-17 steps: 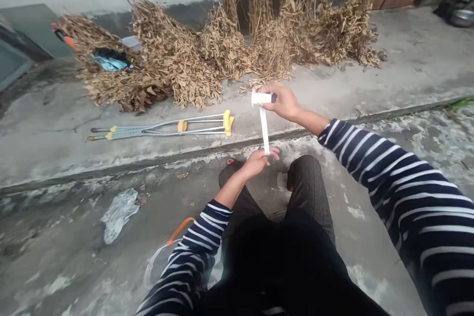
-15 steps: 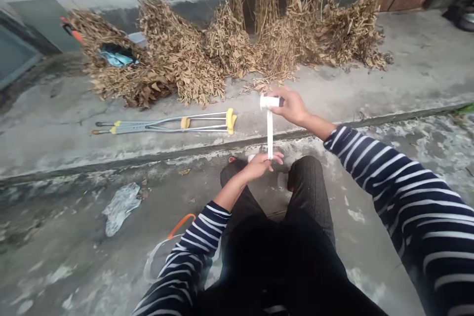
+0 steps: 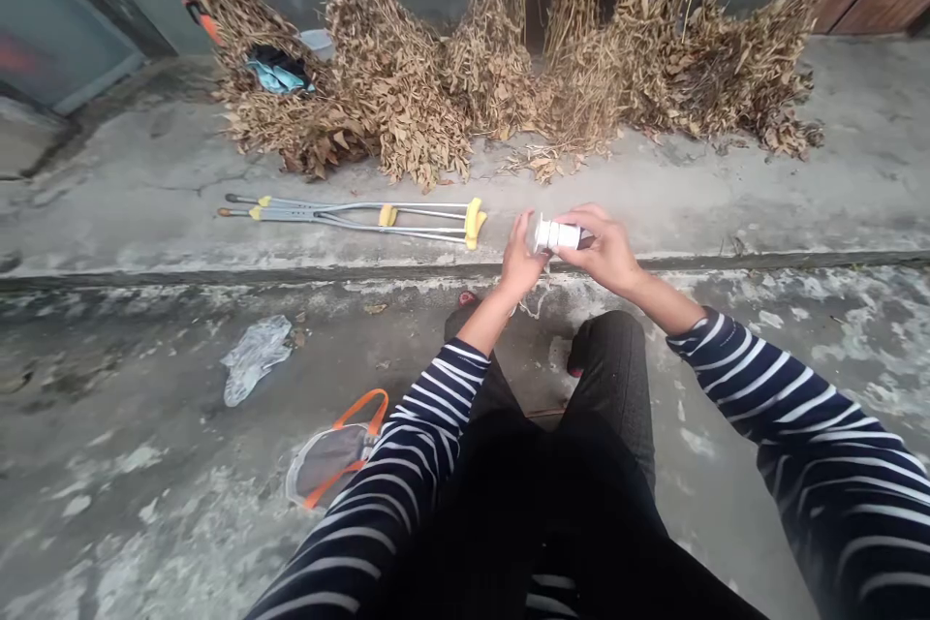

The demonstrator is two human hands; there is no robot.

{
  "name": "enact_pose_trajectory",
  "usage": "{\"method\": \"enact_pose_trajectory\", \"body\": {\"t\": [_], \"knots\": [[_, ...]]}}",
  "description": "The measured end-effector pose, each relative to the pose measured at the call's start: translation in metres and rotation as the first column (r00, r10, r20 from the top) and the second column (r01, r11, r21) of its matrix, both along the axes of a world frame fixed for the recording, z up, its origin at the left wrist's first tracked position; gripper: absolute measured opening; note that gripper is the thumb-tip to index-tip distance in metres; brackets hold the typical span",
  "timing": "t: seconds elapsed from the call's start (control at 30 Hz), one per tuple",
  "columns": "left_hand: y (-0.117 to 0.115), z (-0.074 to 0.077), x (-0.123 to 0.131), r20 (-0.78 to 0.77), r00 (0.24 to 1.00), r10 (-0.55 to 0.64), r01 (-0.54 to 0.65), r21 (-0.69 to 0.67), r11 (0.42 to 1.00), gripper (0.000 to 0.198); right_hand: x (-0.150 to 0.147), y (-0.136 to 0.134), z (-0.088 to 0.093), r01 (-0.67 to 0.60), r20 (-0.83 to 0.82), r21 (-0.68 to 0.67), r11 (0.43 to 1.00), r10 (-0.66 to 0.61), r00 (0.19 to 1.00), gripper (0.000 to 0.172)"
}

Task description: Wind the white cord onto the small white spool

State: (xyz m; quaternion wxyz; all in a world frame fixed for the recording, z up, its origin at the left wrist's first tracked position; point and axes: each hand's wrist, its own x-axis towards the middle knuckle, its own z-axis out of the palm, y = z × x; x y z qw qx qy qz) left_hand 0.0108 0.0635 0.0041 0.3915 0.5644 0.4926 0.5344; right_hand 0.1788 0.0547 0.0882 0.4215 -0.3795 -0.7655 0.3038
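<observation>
My right hand point(image 3: 606, 252) grips a white spool-like roll point(image 3: 563, 235) by its dark right end, thumb below and fingers above. The roll lies sideways, with a wider flange at its left end. My left hand point(image 3: 521, 262) is curled close around that flanged end, its fingers pointing up. A white strip runs between roll and left hand, now mostly hidden by the fingers. Below the hands, a thin pale loop point(image 3: 536, 302) shows over the ground; whether it joins the strip I cannot tell.
A pair of crutches point(image 3: 349, 216) with yellow pads lies on the raised concrete ledge. Dried plant bundles point(image 3: 414, 97) lean along the wall. A crumpled clear plastic bag point(image 3: 254, 356) and a grey mesh bag with orange straps point(image 3: 326, 460) lie on the lower ground at left.
My left hand has risen from below to the left end of the roll, and the long taut strip between the hands no longer shows. The view has shifted left.
</observation>
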Motion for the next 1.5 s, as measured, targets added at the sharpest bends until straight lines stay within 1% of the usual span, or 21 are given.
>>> {"method": "enact_pose_trajectory", "body": {"t": [0.07,0.1,0.17,0.27,0.37,0.43,0.5,0.57,0.67,0.73,0.83,0.9,0.97,1.07,1.13,1.23,1.3,1.37,1.4,1.47,1.5], "knots": [[0.002,0.004,0.004,0.076,0.996,-0.042,0.044,-0.036,0.998,0.042,0.0,-0.003,0.003,-0.003,0.006,0.003,1.0,0.003,1.0,0.032],[-0.002,0.005,0.005,0.119,0.989,-0.084,0.093,-0.07,0.993,0.034,0.0,-0.003,0.003,0.006,0.007,0.006,1.0,-0.006,1.0,0.032],[-0.019,0.006,0.008,0.202,0.959,-0.201,0.228,-0.126,0.965,0.04,0.003,-0.001,0.0,0.038,0.012,0.016,0.999,-0.038,0.999,0.032],[-0.052,0.009,0.007,0.288,0.894,-0.342,0.403,-0.186,0.896,0.045,0.01,0.006,-0.012,0.083,0.07,0.058,0.995,-0.087,0.994,0.031],[-0.075,0.018,0.0,0.264,0.87,-0.416,0.481,-0.274,0.833,0.046,0.02,0.013,-0.027,0.066,0.194,0.14,0.988,-0.092,0.977,0.03],[-0.08,0.029,-0.009,0.227,0.857,-0.463,0.514,-0.304,0.802,0.047,0.025,0.015,-0.035,0.022,0.29,0.217,0.976,-0.086,0.953,0.03],[-0.078,0.043,-0.019,0.215,0.838,-0.502,0.545,-0.301,0.782,0.047,0.027,0.014,-0.04,-0.043,0.384,0.292,0.955,-0.076,0.92,0.029],[-0.072,0.059,-0.028,0.229,0.817,-0.53,0.576,-0.276,0.769,0.047,0.025,0.012,-0.042,-0.105,0.457,0.336,0.936,-0.065,0.887,0.03],[-0.061,0.083,-0.04,0.276,0.787,-0.552,0.612,-0.226,0.758,0.045,0.02,0.006,-0.041,-0.169,0.519,0.354,0.92,-0.043,0.854,0.032],[-0.054,0.096,-0.045,0.312,0.781,-0.541,0.611,-0.2,0.766,0.042,0.018,0.003,-0.039,-0.216,0.544,0.345,0.913,-0.008,0.839,0.033],[-0.043,0.11,-0.049,0.347,0.801,-0.487,0.571,-0.199,0.797,0.035,0.02,-0.001,-0.035,-0.275,0.559,0.311,0.91,0.059,0.827,0.032],[-0.033,0.116,-0.049,0.35,0.82,-0.452,0.538,-0.206,0.817,0.032,0.023,-0.006,-0.032,-0.299,0.549,0.289,0.91,0.098,0.83,0.03],[-0.021,0.12,-0.047,0.335,0.841,-0.424,0.506,-0.212,0.836,0.03,0.024,-0.012,-0.028,-0.305,0.512,0.274,0.912,0.13,0.849,0.03],[0.001,0.118,-0.045,0.294,0.871,-0.393,0.466,-0.243,0.851,0.032,0.022,-0.022,-0.02,-0.263,0.391,0.247,0.933,0.152,0.907,0.03],[0.015,0.11,-0.044,0.282,0.875,-0.393,0.466,-0.272,0.842,0.034,0.019,-0.029,-0.014,-0.21,0.291,0.199,0.957,0.147,0.945,0.03],[0.029,0.089,-0.042,0.289,0.879,-0.38,0.464,-0.329,0.822,0.033,0.013,-0.036,-0.009,-0.119,0.15,0.067,0.991,0.108,0.983,0.031],[0.03,0.072,-0.039,0.293,0.899,-0.326,0.425,-0.395,0.815,0.03,0.01,-0.037,-0.007,-0.058,0.056,-0.029,0.998,0.059,0.997,0.032],[0.024,0.055,-0.035,0.32,0.901,-0.292,0.418,-0.467,0.779,0.027,0.008,-0.037,-0.007,-0.008,-0.037,-0.089,0.996,0.005,0.999,0.038],[0.019,0.047,-0.033,0.349,0.886,-0.304,0.449,-0.49,0.747,0.027,0.007,-0.037,-0.007,0.008,-0.073,-0.103,0.995,-0.015,0.997,0.043],[0.007,0.034,-0.03,0.422,0.83,-0.364,0.546,-0.489,0.68,0.028,0.006,-0.036,-0.007,0.026,-0.104,-0.1,0.995,-0.036,0.994,0.053],[0.002,0.029,-0.029,0.449,0.799,-0.4,0.593,-0.479,0.648,0.028,0.006,-0.035,-0.006,0.03,-0.094,-0.087,0.996,-0.038,0.995,0.054]]}}
